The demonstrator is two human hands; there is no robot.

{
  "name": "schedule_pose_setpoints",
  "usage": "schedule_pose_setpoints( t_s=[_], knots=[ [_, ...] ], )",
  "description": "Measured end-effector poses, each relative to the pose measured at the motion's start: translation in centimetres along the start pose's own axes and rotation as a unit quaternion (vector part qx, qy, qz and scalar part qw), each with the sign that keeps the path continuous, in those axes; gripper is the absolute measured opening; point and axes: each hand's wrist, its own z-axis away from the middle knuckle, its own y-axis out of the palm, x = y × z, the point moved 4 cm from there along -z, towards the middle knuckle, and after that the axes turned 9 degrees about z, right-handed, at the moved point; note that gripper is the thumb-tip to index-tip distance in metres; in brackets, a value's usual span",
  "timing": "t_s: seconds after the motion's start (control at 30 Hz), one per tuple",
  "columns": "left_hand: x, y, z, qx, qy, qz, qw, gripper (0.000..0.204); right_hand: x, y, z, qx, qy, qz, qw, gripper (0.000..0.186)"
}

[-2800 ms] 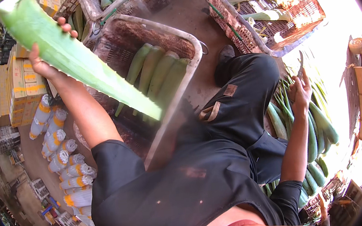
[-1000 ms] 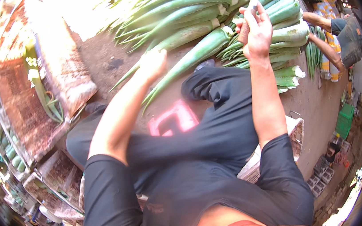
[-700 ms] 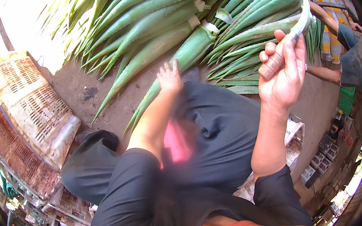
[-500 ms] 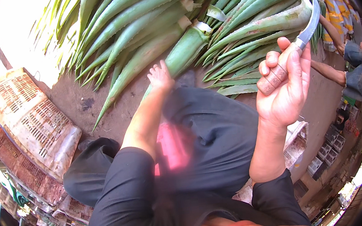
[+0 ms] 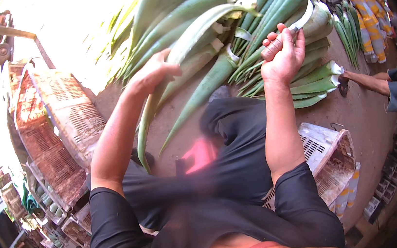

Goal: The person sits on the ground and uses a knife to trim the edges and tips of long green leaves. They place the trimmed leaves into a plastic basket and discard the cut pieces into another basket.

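Observation:
My left hand (image 5: 156,72) is closed around a long green aloe leaf (image 5: 197,26), raised over the pile. Its pale cut base is at the upper right and its thin tip hangs down toward my knee. My right hand (image 5: 283,60) grips the wooden handle of a curved knife (image 5: 305,16), blade pointing up and to the right. Under both hands spreads a big heap of aloe leaves (image 5: 180,8), their whitish cut ends mostly toward the middle and right. One thick leaf (image 5: 209,86) lies on the ground between my hands, tip toward me.
Dirty plastic crates (image 5: 71,104) are stacked at the left, and another crate (image 5: 316,145) lies at my right side. Another person's arm (image 5: 368,83) reaches in from the right to a bunch of leaves (image 5: 318,81). Orange and white sacking (image 5: 368,21) hangs beyond.
My left hand has moved left and up, now lifting a leaf. The view has shifted. My right hand keeps the knife raised. The other person's hand is at a bunch of leaves.

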Motion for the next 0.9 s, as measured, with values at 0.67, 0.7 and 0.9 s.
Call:
schedule_pose_setpoints(
  t_s=[0.67,0.7,0.9],
  knots=[
    [1.3,-6.2,56.9,-0.419,0.43,0.237,0.764,0.071,-8.6,6.7,15.7,0.418,0.046,0.153,0.894,0.038],
    [4.5,-3.8,56.0,-0.376,0.436,0.255,0.777,0.073,-9.1,6.6,17.8,0.447,0.068,0.149,0.88,0.039],
    [17.8,7.6,51.7,-0.254,0.418,0.55,0.677,0.075,-4.5,8.9,28.9,0.633,0.015,0.156,0.758,0.044]
  ],
)
